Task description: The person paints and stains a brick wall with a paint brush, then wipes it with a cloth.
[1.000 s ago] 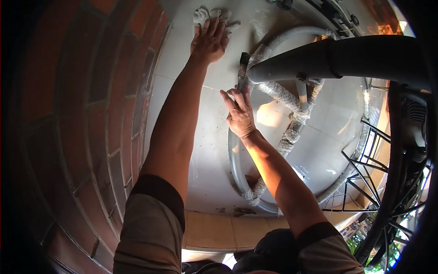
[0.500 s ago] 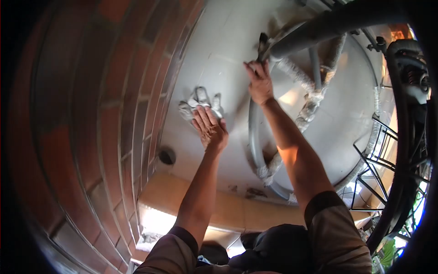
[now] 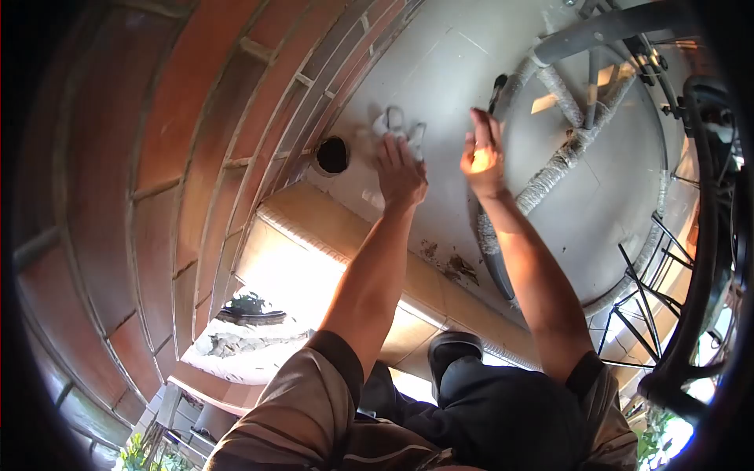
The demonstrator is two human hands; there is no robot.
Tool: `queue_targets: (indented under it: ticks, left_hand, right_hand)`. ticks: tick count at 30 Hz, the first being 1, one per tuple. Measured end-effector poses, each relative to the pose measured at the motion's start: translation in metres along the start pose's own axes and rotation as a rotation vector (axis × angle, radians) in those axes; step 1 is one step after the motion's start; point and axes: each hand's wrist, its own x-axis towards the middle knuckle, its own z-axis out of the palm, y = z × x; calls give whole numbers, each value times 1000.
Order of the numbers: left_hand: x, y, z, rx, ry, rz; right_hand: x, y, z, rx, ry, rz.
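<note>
While the left hand [image 3: 402, 179] lies flat, unclenched, the rag [image 3: 392, 120] beneath (probably cloth) juts toward twelve o'clock. Right hand [image 3: 484, 161] hangs open at three.

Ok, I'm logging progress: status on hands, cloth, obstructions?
Left hand open atop pale cloth. Right hand open, seemingly empty. Cloth partly covered, on pale floor. Wrapped round frame close by on right.

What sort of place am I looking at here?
Probably a home's porch or patio, judging by the brick wall, the tan ledge edging the pale floor, and leafy plants lower left.
</note>
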Motion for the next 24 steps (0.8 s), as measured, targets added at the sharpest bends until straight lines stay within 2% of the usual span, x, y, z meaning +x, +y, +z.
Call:
queue_targets:
  ticks: [1,3,4,7,10,14,17,19,22,24]
  left_hand:
    - [-14,2,-4,-9,-37,-42]
    - [-36,7,-12,-26,-109,-124]
    - [-44,10,-13,72,-166,-142]
    - [-52,14,-25,86,-314,-221]
    - [-47,31,-70,56,-647,-317]
    - [-65,24,-63,55,-663,-266]
    - [-68,25,-80,-8,-672,-240]
    - [-79,32,-114,-85,-646,-282]
    - [-101,26,-137,-43,-417,-215]
    - [-106,22,-157,-15,-363,-182]
  right_hand:
    - [-12,-8,-3,7,4,-37]
    - [-31,-25,-9,60,-50,34]
    - [-36,-29,-14,71,-90,26]
    - [-51,-40,-25,95,-150,6]
    - [-61,-49,-38,158,-187,50]
    - [-72,-65,-53,222,-134,108]
    - [-72,-80,-63,238,-50,59]
    - [-76,-85,-68,272,-45,42]
    - [-76,-84,-73,262,-65,-4]
    - [-77,-87,-74,320,-59,34]
